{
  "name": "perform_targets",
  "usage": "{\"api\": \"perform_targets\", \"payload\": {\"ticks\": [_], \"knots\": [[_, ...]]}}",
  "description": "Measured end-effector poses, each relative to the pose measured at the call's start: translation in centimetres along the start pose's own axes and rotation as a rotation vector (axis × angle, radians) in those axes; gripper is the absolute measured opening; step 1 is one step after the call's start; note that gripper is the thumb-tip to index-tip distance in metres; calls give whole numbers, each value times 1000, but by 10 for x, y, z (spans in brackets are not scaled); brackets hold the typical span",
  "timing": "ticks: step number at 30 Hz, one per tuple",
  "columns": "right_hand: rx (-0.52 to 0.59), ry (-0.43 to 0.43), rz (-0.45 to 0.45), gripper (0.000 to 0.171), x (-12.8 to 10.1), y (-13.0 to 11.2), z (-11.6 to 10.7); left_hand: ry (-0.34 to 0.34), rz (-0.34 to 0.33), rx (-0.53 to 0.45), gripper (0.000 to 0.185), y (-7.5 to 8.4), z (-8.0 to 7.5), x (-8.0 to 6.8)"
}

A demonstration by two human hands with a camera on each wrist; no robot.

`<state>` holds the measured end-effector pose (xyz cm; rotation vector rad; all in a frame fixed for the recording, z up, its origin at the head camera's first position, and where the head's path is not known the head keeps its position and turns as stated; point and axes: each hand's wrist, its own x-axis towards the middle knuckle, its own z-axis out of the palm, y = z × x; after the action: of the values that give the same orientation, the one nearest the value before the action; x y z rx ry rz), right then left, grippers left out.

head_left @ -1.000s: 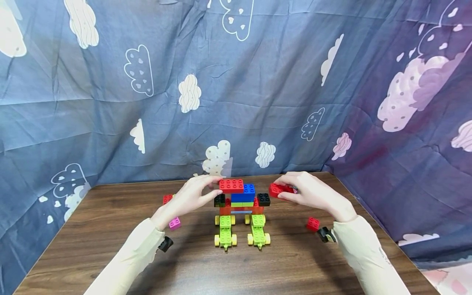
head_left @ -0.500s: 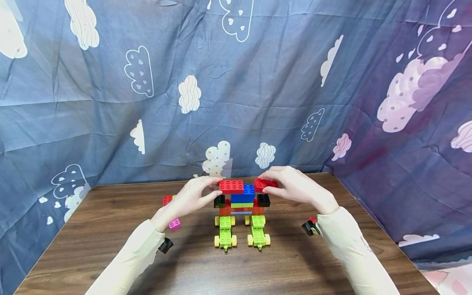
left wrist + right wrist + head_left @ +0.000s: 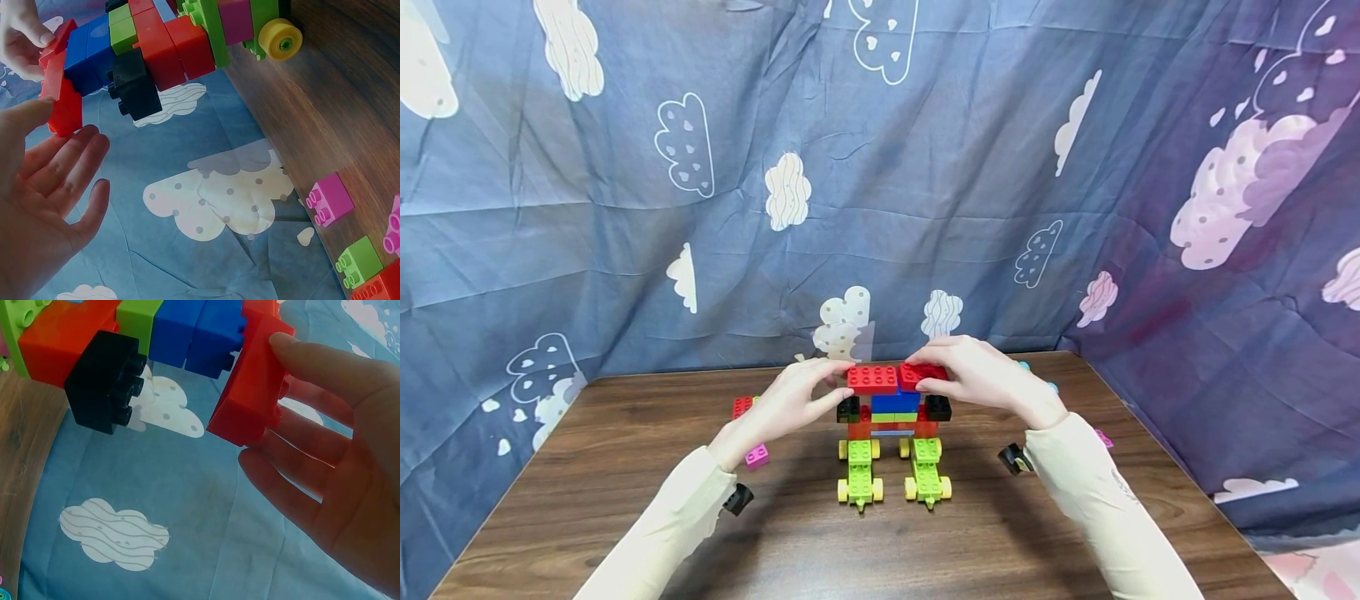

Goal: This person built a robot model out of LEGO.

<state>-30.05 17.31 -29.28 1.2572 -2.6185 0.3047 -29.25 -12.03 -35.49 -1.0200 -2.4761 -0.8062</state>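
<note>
A red studded brick (image 3: 923,374) sits flat atop the colourful block figure (image 3: 891,433), beside another red brick (image 3: 872,379).

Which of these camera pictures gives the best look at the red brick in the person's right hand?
The right wrist view: the red brick fills the frame, gripped by the right hand against the blue bricks. The head view shows it small, beside another red brick on top. The left wrist view shows only a sliver.
</note>
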Motion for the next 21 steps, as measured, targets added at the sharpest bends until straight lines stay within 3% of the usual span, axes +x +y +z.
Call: {"api": "perform_targets", "payload": {"ticks": [14, 21], "knots": [[-68, 14, -34, 28, 6, -4, 2, 4, 7, -5, 37, -3, 2, 1], [-50, 38, -70, 28, 7, -3, 5, 6, 5, 3, 37, -2, 2, 1]]}}
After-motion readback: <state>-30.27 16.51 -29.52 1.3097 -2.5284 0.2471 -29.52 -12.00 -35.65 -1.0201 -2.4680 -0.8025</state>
